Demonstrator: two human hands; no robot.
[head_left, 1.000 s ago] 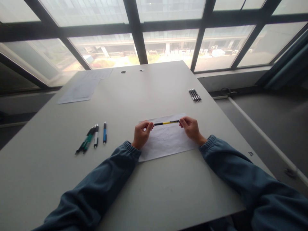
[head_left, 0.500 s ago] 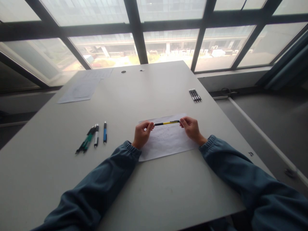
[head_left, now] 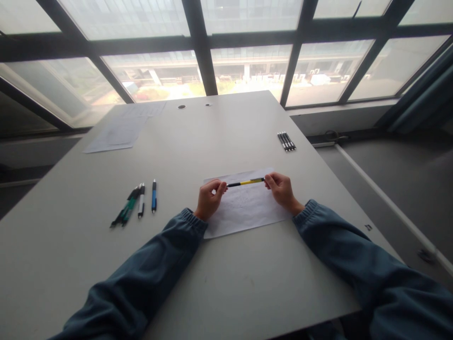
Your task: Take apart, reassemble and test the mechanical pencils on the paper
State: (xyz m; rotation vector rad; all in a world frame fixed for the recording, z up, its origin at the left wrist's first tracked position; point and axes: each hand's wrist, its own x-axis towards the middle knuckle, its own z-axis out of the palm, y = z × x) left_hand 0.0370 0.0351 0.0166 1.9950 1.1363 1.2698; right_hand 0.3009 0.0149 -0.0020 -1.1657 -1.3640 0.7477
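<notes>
Both my hands hold a yellow and black pen [head_left: 247, 182] level above a white sheet of paper [head_left: 244, 212]. My left hand [head_left: 210, 197] pinches its left, dark-gripped end between thumb and fingers. On the opposite side, my right hand [head_left: 281, 190] is closed on the black end by the clip. Faint pencil-like marks show on the sheet, which lies a little tilted under the hands. Left of my left hand lie a blue pen [head_left: 154, 196], white-barrelled pens [head_left: 141, 200] and green pens [head_left: 128, 210], the green ones overlapping.
Several black pens [head_left: 286, 141] lie side by side near the right edge of the white table [head_left: 219, 137]. More paper sheets [head_left: 116, 132] rest at the back left. Two round holes [head_left: 181, 107] sit near the far edge, before the windows. A small dark piece [head_left: 368, 227] lies at the right edge.
Almost nothing differs. Both hands keep the pen in the same place, and the whole view has shifted very slightly.
</notes>
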